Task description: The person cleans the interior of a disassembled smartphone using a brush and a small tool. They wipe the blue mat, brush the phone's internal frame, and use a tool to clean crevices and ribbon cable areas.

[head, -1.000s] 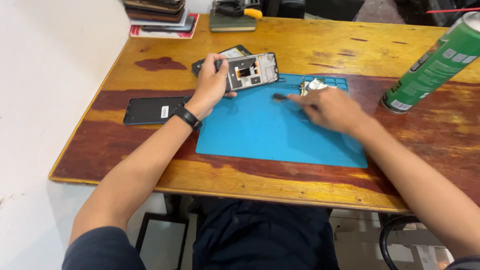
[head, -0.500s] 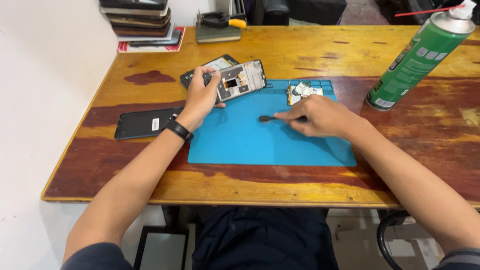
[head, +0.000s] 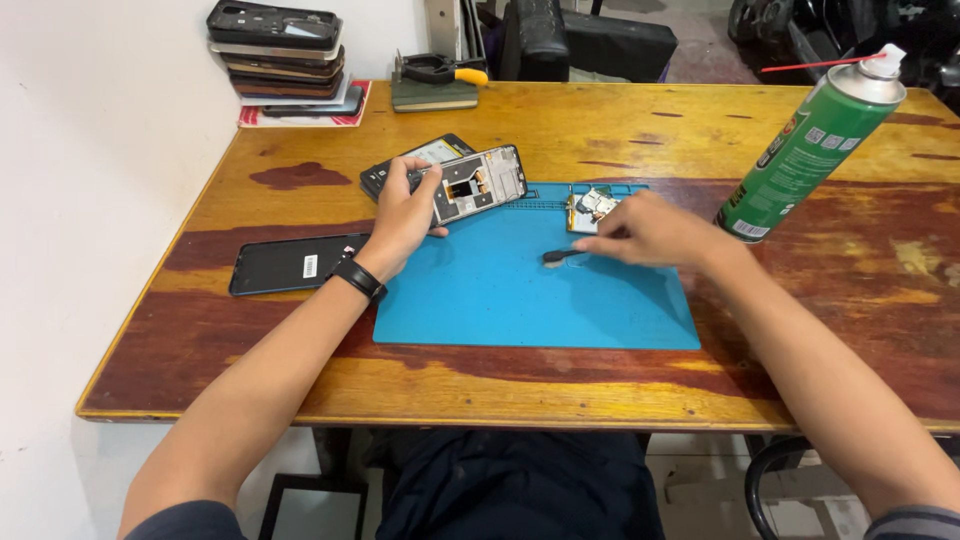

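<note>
A worn wooden surface (head: 560, 385) with dark stains stands against a white wall. A blue mat (head: 520, 300) lies at its middle. Left of the mat lies a black phone (head: 295, 265), face down. At the far left corner a stack of phones (head: 280, 50) sits on a red-edged booklet (head: 300, 115). Near the far edge, a dark pad (head: 432, 95) carries pliers (head: 440, 70) with yellow grips. A green spray can (head: 810, 145) stands tilted on the right. Another dark phone (head: 420, 160) lies just beyond the mat's far left corner.

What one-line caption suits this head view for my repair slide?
Left hand steadies an opened phone; right hand holds a small brush over a blue mat.
</note>
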